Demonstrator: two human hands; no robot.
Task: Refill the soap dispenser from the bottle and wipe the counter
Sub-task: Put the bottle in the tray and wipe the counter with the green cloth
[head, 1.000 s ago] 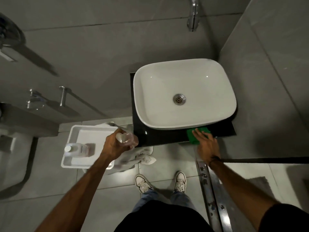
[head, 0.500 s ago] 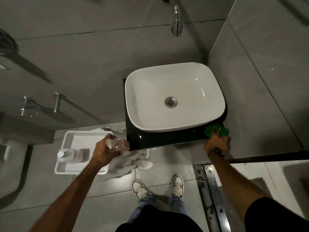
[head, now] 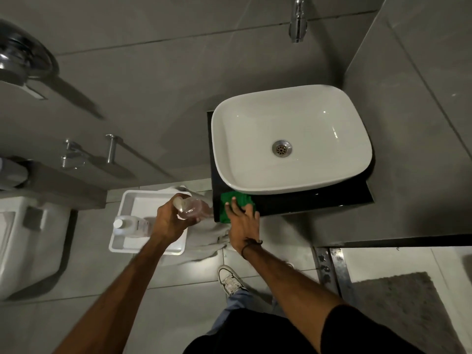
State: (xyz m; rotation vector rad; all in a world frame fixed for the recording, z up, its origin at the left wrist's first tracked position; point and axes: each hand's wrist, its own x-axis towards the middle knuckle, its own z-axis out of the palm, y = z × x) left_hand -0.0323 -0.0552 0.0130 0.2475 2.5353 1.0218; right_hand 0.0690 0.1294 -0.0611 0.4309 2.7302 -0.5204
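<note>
On the glossy black counter point(head: 319, 200) below the white basin point(head: 291, 139), our right hand point(head: 244, 226) presses a green cloth point(head: 236, 203) flat with fingers spread. Our left hand point(head: 169, 221) grips the clear pink-tinted soap dispenser point(head: 191, 206) above the white tray point(head: 127, 200) holding the refill bottle point(head: 130, 223). We judge a hard sweep could push the cloth off the counter's left edge, or jostle the tilted dispenser.

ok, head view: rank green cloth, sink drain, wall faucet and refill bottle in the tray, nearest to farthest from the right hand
From the right hand:
1. green cloth, under its fingers on the counter's front left corner.
2. refill bottle, to the left, lying in the white tray on the floor.
3. sink drain, up and right, in the basin.
4. wall faucet, at the top of the view, above the basin.
</note>
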